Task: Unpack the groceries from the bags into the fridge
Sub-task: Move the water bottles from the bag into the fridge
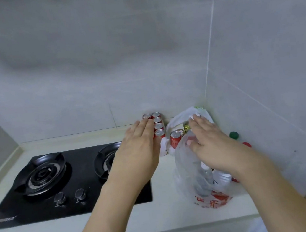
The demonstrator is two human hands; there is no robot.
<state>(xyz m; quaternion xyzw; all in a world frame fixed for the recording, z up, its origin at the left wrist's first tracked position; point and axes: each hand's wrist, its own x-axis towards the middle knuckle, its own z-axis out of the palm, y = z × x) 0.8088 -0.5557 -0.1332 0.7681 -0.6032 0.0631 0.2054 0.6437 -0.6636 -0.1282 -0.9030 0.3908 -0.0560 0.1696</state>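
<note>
Several red cans (157, 124) stand in a row on the white counter (104, 227), against the back wall. My left hand (139, 148) reaches toward them with straight fingers, its fingertips beside the row. One more red can (176, 138) stands inside a white plastic bag (178, 119) in the corner. My right hand (207, 137) hovers over that bag with fingers spread and holds nothing. A clear plastic bag (186, 171) with red print sits nearer, with water bottles (206, 173) inside it under my right wrist. No fridge is in view.
A black two-burner gas hob (46, 180) with two knobs fills the left of the counter. A green cap (234, 135) and a red cap (247, 144) show by the right wall. Grey tiled walls close in the back and right.
</note>
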